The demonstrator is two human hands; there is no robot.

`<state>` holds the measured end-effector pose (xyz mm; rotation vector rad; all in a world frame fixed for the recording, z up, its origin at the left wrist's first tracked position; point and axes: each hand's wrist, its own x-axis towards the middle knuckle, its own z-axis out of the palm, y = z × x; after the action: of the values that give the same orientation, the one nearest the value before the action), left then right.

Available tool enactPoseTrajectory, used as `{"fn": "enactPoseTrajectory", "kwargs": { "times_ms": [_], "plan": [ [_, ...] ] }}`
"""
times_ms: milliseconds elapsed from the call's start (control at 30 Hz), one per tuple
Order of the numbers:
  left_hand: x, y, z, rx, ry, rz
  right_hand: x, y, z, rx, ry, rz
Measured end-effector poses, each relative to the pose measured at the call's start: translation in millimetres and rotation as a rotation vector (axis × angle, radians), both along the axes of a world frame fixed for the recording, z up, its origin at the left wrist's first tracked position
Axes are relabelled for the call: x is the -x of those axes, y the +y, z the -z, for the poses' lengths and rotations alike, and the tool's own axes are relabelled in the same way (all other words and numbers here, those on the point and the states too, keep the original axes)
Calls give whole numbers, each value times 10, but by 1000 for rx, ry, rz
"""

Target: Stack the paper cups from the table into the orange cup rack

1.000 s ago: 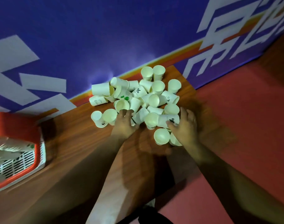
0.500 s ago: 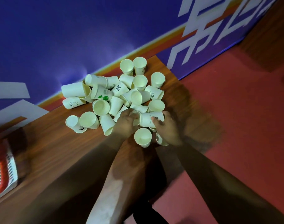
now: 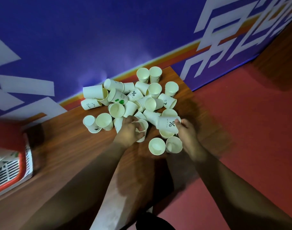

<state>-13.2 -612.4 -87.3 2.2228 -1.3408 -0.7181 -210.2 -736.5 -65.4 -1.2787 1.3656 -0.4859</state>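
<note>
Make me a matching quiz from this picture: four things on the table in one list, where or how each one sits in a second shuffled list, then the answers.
Things
1. plain cup
2. front percent cup
3. green-dot cup
4. orange rack

Places or states
A. at the left edge of the table
B. pinched by the right hand
C. lying on its side, no hand on it
D. gripped by the left hand

Pairs: 1-D, 2-B, 3-C, 4-A
</note>
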Motion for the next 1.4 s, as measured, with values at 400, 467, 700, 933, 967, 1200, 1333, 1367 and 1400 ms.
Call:
{"fn": "enactPoseTrajectory", "kwargs": {
  "times_ms": [400, 467, 700, 933, 967, 1200, 1333, 1367, 1400],
  "plan": [
    [-387, 1141, -745, 195, 97, -383, -583, 575, -586, 43, -175, -182],
    [-511, 1478, -786, 192, 53, -456, -839, 812, -645, 59, -171, -267],
    [-961, 2891, -819, 248, 43, -820, -1644, 1912, -640, 67, -76, -709],
    [-1281, 3956, -798, 197, 3, -1096, -2232, 2838, -552, 98, 0, -860],
    [-1370, 4092, -773, 191, 1, -1124, -2330, 2965, -551, 104, 1, -878],
    [-1966, 4503, -525, 191, 63, -1159, -2962, 3633, -496, 254, -26, -920],
    [-2292, 4542, -281, 191, 95, -1150, -3285, 3839, -405, 316, -1, -886],
    [-2369, 4561, -210, 195, 101, -1146, -3361, 3886, -388, 325, 6, -873],
    [-2427, 4577, -154, 197, 101, -1134, -3425, 3933, -380, 334, 10, -864]
  ]
}}
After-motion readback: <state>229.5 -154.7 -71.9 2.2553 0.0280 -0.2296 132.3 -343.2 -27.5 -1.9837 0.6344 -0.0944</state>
